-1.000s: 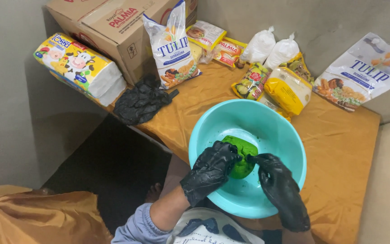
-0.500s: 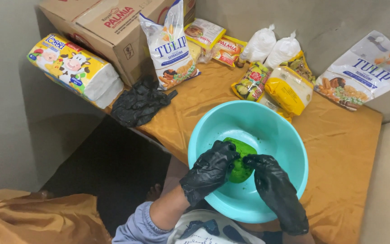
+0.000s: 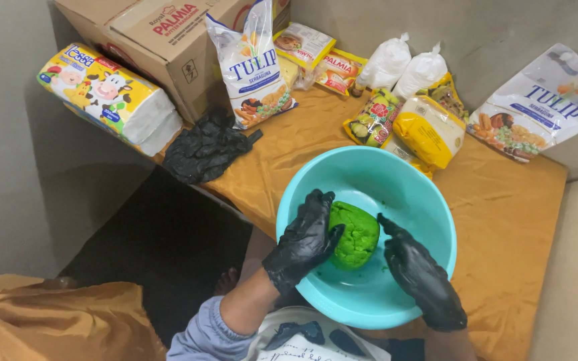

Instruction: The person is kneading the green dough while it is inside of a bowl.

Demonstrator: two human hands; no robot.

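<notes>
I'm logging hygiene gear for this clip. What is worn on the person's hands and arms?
Both the left hand and the right hand wear glossy, wrinkled black disposable gloves ending at the wrist. A light grey-blue sleeve is pushed up the left forearm; no right sleeve shows.

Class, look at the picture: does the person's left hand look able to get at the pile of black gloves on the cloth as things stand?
Probably yes. The left hand rests on the green dough in the teal bowl; the black gloves lie on that side, with only bare orange cloth between.
</notes>
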